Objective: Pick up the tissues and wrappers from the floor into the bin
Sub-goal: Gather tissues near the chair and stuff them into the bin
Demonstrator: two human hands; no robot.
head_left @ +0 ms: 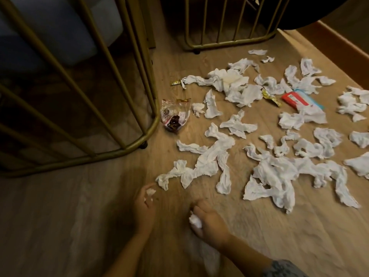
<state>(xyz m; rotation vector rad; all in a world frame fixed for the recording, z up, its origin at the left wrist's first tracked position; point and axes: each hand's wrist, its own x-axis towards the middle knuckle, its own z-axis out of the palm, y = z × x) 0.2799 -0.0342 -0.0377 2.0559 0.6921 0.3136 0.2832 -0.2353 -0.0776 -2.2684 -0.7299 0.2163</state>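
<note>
Both hands reach out low over a wooden floor (79, 226) at the near edge of the scene. The left hand (144, 208) has its fingers curled around a small white tissue scrap (150, 192), pinched near the fingertips, just short of the nearest twisted tissue (165, 178) on the floor. The right hand (209, 220), to its right and slightly nearer, is clenched on a balled white tissue wad (194, 221) that pokes out on its left side; below that wrist there is a pale blur (too smeared to identify), and a patterned sleeve (283, 268) shows at the near right corner. The rest of the tissues (275, 172) lie scattered across the right half of the floor, crumpled and twisted, some overlapping in loose heaps, running from beside the hands out to the far right. Among them, at the far side, a red and blue tissue packet (297, 97) lies partly under white paper, with a yellow wrapper (270, 96) just left of it and another yellow wrapper (177, 82) further left, touching a long twisted tissue. A clear plastic wrapper (175, 114) with something dark inside rests just beside the curved base of a gold metal frame (127, 80) that fills the left side. A second gold frame (231, 37) stands at the far centre.
</note>
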